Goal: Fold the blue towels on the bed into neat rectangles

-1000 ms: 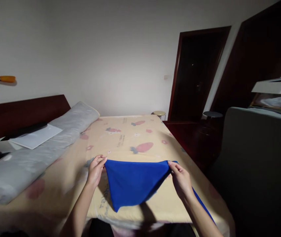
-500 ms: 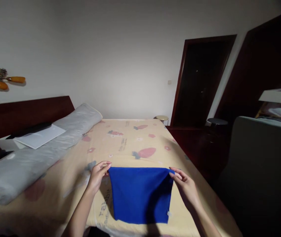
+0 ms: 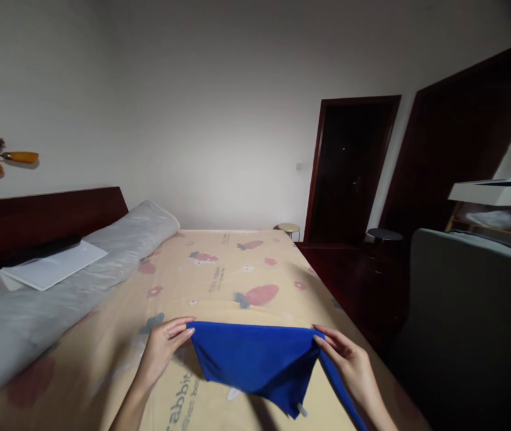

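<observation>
A blue cloth (image 3: 255,359) is stretched by its top edge between both hands, over the near part of the bed. My left hand (image 3: 163,350) pinches its top left corner between thumb and fingers. At the top right corner, my right hand (image 3: 347,359) has the same kind of pinch. The front part hangs down to a low point at the right, where a small pale tag (image 3: 302,410) shows. Another blue strip of the cloth runs down behind my right wrist and out of the frame.
The bed (image 3: 219,281) has a cream sheet with strawberry prints. A rolled grey quilt (image 3: 120,251) lies along the left, with a white flat item (image 3: 57,263) on it. Two stools (image 3: 289,228) stand beyond the bed; a grey panel (image 3: 471,305) rises at the right.
The cloth has gone from hanging flat to a slanted, folded drape, with a strip now showing behind my right hand. Both hands sit slightly lower and wider apart. The view has tilted up.
</observation>
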Available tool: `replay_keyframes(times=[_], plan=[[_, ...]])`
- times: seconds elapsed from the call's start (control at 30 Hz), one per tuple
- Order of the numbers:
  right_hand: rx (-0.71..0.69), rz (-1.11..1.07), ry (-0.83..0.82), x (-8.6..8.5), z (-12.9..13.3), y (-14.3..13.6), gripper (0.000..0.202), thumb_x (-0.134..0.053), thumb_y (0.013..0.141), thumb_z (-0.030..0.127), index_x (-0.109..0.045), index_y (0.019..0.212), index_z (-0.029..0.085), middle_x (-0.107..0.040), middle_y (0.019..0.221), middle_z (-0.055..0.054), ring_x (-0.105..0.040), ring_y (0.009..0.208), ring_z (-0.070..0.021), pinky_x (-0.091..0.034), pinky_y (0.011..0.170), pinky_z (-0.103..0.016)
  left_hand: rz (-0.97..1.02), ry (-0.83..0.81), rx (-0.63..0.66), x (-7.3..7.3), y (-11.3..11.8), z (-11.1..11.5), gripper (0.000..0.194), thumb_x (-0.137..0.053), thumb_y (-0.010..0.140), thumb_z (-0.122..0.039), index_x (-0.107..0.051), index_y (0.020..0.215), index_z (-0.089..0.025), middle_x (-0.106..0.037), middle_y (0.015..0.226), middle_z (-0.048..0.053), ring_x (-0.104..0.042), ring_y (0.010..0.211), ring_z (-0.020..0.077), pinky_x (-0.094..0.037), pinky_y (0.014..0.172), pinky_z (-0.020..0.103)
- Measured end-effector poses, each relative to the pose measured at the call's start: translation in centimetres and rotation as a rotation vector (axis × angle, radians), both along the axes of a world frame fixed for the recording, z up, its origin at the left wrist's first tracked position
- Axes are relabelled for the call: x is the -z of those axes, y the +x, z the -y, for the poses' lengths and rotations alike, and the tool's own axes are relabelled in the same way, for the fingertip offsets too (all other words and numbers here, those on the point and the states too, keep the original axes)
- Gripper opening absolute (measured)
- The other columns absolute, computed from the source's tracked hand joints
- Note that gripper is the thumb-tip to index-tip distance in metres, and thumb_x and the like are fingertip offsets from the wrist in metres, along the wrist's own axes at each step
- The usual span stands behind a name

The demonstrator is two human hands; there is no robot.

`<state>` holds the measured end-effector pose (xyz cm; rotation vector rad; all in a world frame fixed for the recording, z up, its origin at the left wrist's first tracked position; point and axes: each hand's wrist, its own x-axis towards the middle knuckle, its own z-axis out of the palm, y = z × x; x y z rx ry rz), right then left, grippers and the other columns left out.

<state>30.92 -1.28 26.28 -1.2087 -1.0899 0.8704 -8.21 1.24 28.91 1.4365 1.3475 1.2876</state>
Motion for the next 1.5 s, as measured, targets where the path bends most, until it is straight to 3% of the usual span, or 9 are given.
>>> replay_keyframes(times=[0.23,0.4,0.73,0.9,1.0,1.17,1.27,1.37,1.5], plan=[[0.049,0.231,0.031,0.1,0.3,0.3,0.047,-0.071,0.062,0.063,-0.076,0.085,0.023,-0.075,0.090,-0.009,-0.068,0.087,-0.0295,-0.054,0.078,-0.033,-0.055,0.028,-0.061,-0.9,-0.9,0.5,0.051,-0.077,0.051,-0.059,-0.076,0.084,-0.020,-0.075,0.089,0.009,-0.069,0.082,0.0282,-0.058,0.074,0.036],[0.035,0.305,0.058,-0.8,1.0,0.4,0.043,-0.066,0.069,0.063,-0.075,0.084,0.023,-0.074,0.090,-0.007,-0.067,0.087,-0.0277,-0.052,0.079,-0.031,-0.066,0.027,-0.073,-1.1,-1.0,0.8,0.044,-0.076,0.052,-0.058,-0.076,0.076,-0.021,-0.075,0.081,0.006,-0.068,0.075,0.0264,-0.057,0.070,0.034],[0.040,0.455,0.106,-1.6,1.6,0.2,0.037,-0.065,0.072,0.059,-0.076,0.081,0.025,-0.074,0.083,-0.006,-0.065,0.074,-0.0241,-0.049,0.064,-0.027,-0.251,0.192,-0.110,-2.4,-1.8,1.5,0.033,-0.071,0.059,-0.054,-0.074,0.068,-0.023,-0.069,0.072,0.004,-0.058,0.066,0.0205,-0.047,0.059,0.027],[0.012,0.496,0.083,-1.8,1.7,0.3,0.040,-0.063,0.073,0.061,-0.074,0.078,0.022,-0.068,0.063,-0.003,-0.057,0.054,-0.0177,-0.042,0.052,-0.026,-0.201,0.033,0.034,-2.4,-1.9,1.9,0.037,-0.073,0.058,-0.055,-0.072,0.070,-0.020,-0.068,0.069,0.005,-0.060,0.066,0.0212,-0.047,0.061,0.029],[-0.115,0.417,0.012,-2.1,1.8,0.0,0.042,-0.064,0.072,0.062,-0.067,0.072,0.020,-0.058,0.047,0.001,-0.051,0.043,-0.0146,-0.038,0.045,-0.025,-0.202,-0.031,0.158,-2.7,-1.9,2.6,0.036,-0.073,0.062,-0.054,-0.069,0.072,-0.019,-0.066,0.062,0.003,-0.059,0.059,0.0190,-0.046,0.059,0.028],[-0.311,0.234,-0.107,-3.1,2.6,-0.5,0.044,-0.062,0.071,0.064,-0.054,0.068,0.021,-0.051,0.038,0.004,-0.042,0.032,-0.0117,-0.030,0.035,-0.022,-0.247,-0.121,0.345,-3.4,-2.4,4.1,0.034,-0.069,0.071,-0.053,-0.064,0.076,-0.020,-0.063,0.050,0.000,-0.061,0.053,0.0183,-0.047,0.061,0.028],[-0.361,0.168,-0.140,-3.3,2.9,-0.5,0.045,-0.061,0.071,0.065,-0.052,0.069,0.021,-0.050,0.037,0.004,-0.040,0.030,-0.0106,-0.030,0.034,-0.022,-0.222,-0.229,0.390,-3.4,-2.9,4.3,0.042,-0.063,0.072,-0.061,-0.057,0.085,-0.022,-0.068,0.057,0.002,-0.064,0.049,0.0197,-0.045,0.051,0.026],[-0.374,0.143,-0.178,-2.4,2.3,-0.6,0.047,-0.058,0.073,0.068,-0.050,0.072,0.021,-0.055,0.041,0.003,-0.044,0.031,-0.0111,-0.033,0.035,-0.022,-0.205,-0.245,0.340,-2.8,-3.0,3.7,0.051,-0.057,0.072,-0.069,-0.051,0.092,-0.022,-0.073,0.071,0.005,-0.064,0.045,0.0189,-0.038,0.042,0.023],[-0.313,0.110,-0.188,1.2,-0.2,-1.2,0.053,-0.059,0.066,0.073,-0.047,0.073,0.022,-0.064,0.056,-0.001,-0.057,0.039,-0.0154,-0.031,0.037,-0.021,-0.161,-0.265,0.278,-0.5,-2.2,1.7,0.060,-0.060,0.066,-0.073,-0.049,0.094,-0.021,-0.074,0.084,0.010,-0.069,0.056,0.0204,-0.034,0.044,0.020]])
